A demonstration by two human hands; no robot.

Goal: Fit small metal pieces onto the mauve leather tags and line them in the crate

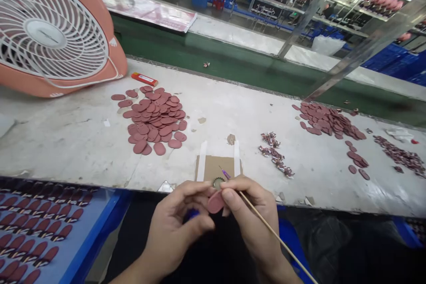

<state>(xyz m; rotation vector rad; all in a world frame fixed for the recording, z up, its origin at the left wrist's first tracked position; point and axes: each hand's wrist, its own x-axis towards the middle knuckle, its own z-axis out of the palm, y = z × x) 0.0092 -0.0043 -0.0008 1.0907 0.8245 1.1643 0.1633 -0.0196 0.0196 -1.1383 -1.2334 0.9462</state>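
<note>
My left hand [176, 226] and my right hand [254, 217] meet at the near edge of the white workbench [83, 142]. Between their fingertips sits a dark red oval piece [215, 203], pinched from both sides. In my right hand there is also a thin wooden stick [273, 233] with a purple tip [225, 173] that points at a small ring [218, 182] on a taped-down cardboard square [214, 166]. Something blue [191, 214] shows under my left fingers; I cannot make it out.
A heap of dark red ovals [155, 120] lies ahead on the left, another heap [328, 122] at the right. Small dark trims [276, 153] lie between. A pink fan [56, 31] stands far left. A blue tray of finished pieces [43, 230] sits low left. A red lighter [144, 79] lies near the fan.
</note>
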